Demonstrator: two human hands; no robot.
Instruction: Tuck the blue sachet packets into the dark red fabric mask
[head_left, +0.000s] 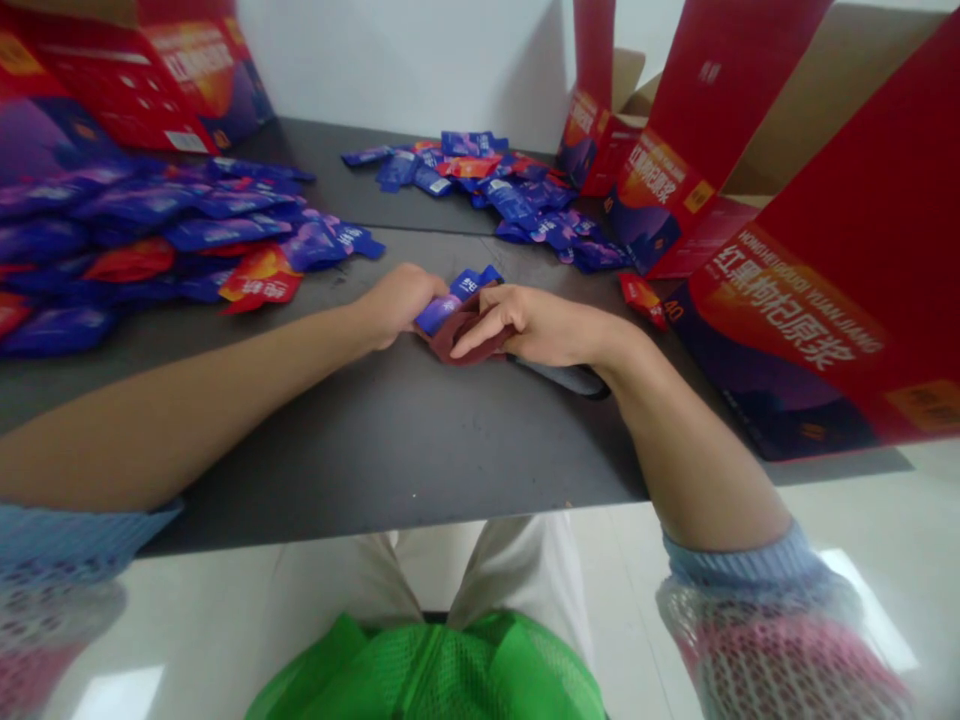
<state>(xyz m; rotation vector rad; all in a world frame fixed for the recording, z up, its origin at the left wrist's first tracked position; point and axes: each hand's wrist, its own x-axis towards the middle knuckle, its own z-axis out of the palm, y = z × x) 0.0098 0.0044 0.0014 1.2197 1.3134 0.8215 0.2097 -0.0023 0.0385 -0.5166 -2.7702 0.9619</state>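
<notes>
Over the middle of the dark table, my left hand (397, 305) is closed with its fingertips on the edge of a blue-purple sachet (439, 314). My right hand (551, 325) bends around a maroon, cloth-like piece (472, 345) that lies against the sachet. Its index finger points down across the maroon piece, and the other fingers curl behind. Under my right wrist shows a grey item with a black edge (574, 379); my hand hides most of it, so its kind is unclear.
A big heap of blue and red sachets (165, 215) lies left, a smaller sachet pile (517, 190) at the back. Open red cartons (810, 340) line the right side; another red carton (187, 75) stands back left. The table's front edge (412, 530) runs before my lap.
</notes>
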